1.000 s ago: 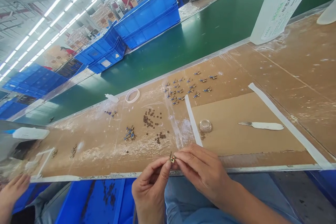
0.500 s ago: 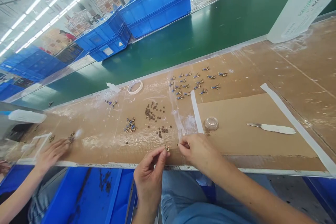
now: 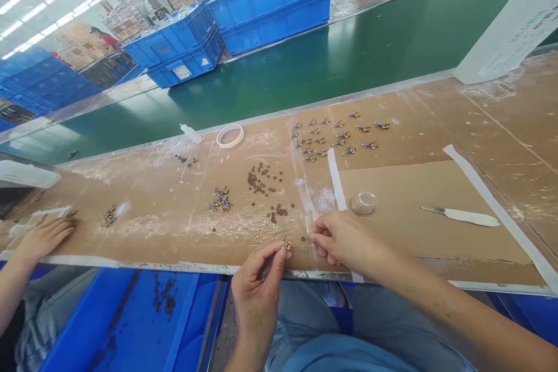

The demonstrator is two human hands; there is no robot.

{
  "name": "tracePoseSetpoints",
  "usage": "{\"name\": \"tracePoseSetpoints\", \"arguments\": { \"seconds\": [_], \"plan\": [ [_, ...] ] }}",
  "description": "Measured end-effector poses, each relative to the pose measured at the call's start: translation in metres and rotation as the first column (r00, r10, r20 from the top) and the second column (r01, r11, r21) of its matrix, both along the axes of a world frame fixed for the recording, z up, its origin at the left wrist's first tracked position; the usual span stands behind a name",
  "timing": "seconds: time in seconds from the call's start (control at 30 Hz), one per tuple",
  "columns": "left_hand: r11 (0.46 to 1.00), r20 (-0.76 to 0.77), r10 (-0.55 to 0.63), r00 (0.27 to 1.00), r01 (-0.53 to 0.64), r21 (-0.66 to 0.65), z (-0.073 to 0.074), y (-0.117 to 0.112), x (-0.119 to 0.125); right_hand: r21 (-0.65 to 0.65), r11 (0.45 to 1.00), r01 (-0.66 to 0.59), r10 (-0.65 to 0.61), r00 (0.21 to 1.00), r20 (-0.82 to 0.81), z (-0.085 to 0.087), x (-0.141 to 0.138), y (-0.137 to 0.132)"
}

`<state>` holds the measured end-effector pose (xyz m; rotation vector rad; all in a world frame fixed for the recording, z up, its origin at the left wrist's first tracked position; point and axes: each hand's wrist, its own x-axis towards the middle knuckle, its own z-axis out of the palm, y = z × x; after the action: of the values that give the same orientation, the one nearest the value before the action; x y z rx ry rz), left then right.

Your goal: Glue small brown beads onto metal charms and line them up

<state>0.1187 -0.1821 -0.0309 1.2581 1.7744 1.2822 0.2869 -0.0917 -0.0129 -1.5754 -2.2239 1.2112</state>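
My left hand [image 3: 260, 279] pinches a small painted figurine [image 3: 287, 246] between thumb and forefinger, just above the table's front edge. To its right, my right hand [image 3: 342, 241] has its thumb and fingertips together. Whatever they may hold is too small to make out. A brown button-like disc [image 3: 303, 239] lies on the table between the two hands. Further back are a loose scatter of similar discs [image 3: 257, 181] and a smaller group [image 3: 278, 211]. A heap of blue and gold figurines [image 3: 221, 200] sits left of them. Several more figurines [image 3: 343, 135] lie spread out in rows at the back.
A clear round dish [image 3: 363, 203] and a white-handled knife [image 3: 462, 216] rest on cardboard at right. A tape roll [image 3: 230, 136] and small white bottle [image 3: 190, 133] stand behind. A co-worker's hand [image 3: 46, 238] is at far left. Blue crates [image 3: 274, 11] stand beyond the green belt [image 3: 349, 64].
The view has shifted slightly. My right fingertips have drawn a little right of the small disc. My left hand keeps hold of the figurine. The co-worker's hand has moved left, away from some figurines.
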Motion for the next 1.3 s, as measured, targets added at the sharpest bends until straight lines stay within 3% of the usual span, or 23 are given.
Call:
{"name": "tracePoseSetpoints", "arguments": {
  "seconds": [0.13,0.33,0.83,1.07,1.2,1.3],
  "plan": [
    [1.000,-0.024,0.030,0.999,-0.030,0.005,0.001,-0.002,-0.006,0.056,0.998,-0.020,0.021,1.000,-0.019,-0.003,0.009,-0.016],
    [1.000,-0.058,0.017,0.998,-0.016,0.018,0.006,-0.002,-0.006,0.279,0.960,-0.003,0.033,0.994,-0.102,-0.021,0.011,-0.036],
    [0.999,-0.098,0.007,0.995,-0.003,0.042,0.007,-0.001,-0.004,0.321,0.944,-0.075,0.062,0.997,0.050,-0.018,0.003,-0.038],
    [1.000,-0.114,0.001,0.993,0.001,0.022,0.006,-0.002,-0.004,0.388,0.922,0.015,0.031,0.993,-0.112,-0.026,0.004,-0.037],
    [0.998,-0.151,-0.060,0.987,0.062,0.009,0.014,0.000,-0.006,0.464,0.877,0.125,0.001,0.965,-0.261,-0.026,0.016,-0.048],
    [0.986,-0.231,-0.154,0.961,0.166,0.031,0.027,0.008,0.001,0.598,0.781,0.182,0.038,0.941,-0.336,-0.028,0.025,-0.058]
  ]
}}
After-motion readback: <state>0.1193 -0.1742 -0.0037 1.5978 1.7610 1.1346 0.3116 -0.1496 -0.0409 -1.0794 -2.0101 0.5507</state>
